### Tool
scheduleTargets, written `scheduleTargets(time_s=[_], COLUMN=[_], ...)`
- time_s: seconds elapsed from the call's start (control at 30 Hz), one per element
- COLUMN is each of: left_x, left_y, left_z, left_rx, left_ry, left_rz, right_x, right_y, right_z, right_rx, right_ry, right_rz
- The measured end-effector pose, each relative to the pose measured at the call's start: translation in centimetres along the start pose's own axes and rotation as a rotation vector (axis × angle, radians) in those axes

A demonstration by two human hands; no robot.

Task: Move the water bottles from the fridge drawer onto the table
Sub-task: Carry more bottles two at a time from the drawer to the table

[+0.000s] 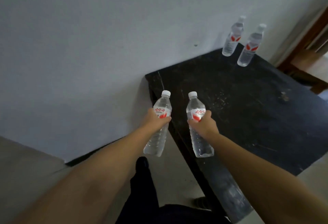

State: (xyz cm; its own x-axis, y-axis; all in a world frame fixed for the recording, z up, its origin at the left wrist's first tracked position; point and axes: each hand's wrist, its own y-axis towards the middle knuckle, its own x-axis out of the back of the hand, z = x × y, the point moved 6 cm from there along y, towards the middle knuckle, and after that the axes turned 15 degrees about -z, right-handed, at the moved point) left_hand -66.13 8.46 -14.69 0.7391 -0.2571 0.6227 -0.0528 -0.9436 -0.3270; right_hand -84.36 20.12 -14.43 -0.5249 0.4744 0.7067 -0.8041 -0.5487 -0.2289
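Two water bottles are in hand and two more already stand on the desk [248, 110]; the left hand [156, 119] has its fingers [166, 119] wrapped round the label band of the left bottle [158, 127], and the right hand [204, 124] grips the right bottle [198, 126] the same way, both held upright with white caps on; the left bottle hangs off the desk's near-left corner, over the floor, while the right one is above the dark top near its edge; the far bottle [232, 37] and its neighbour [251, 47] stand close together at the back corner by the wall [88, 37]; the fridge drawer is not in view. The step in hand looks like setting this pair down; to do it well, carry both bottles further over the top before lowering, since the left one has no desk beneath it yet; bring each base down flat, clear of the standing pair so nothing gets knocked; let go only once each stands on its own, because thin bottles tip easily; releasing one hand at a time would be the safer course.
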Motion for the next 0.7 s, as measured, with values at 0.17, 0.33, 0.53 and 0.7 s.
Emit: scheduleTargets(time_s=[0.17, 0.33, 0.53, 0.7], left_x=[-2.6, -5.4, -12.8, -20.4], left_y=[7.4, 13.5, 14.2, 12.1], left_z=[-6.0, -13.1, -20.5, -27.9], left_rx=[-0.141, -0.272, -0.361, -0.527], left_ry=[0.146, 0.229, 0.29, 0.245], left_rz=[0.111, 0.25, 0.449, 0.603], right_x=[-0.4, 0.9, 6.1, 11.9], right_y=[5.5, 10.2, 13.9, 17.8], right_z=[2.0, 4.0, 1.7, -2.4], right_rx=[-0.143, -0.259, -0.403, -0.544], right_ry=[0.07, 0.167, 0.24, 0.333], right_rz=[-0.125, -0.275, -0.477, -0.631])
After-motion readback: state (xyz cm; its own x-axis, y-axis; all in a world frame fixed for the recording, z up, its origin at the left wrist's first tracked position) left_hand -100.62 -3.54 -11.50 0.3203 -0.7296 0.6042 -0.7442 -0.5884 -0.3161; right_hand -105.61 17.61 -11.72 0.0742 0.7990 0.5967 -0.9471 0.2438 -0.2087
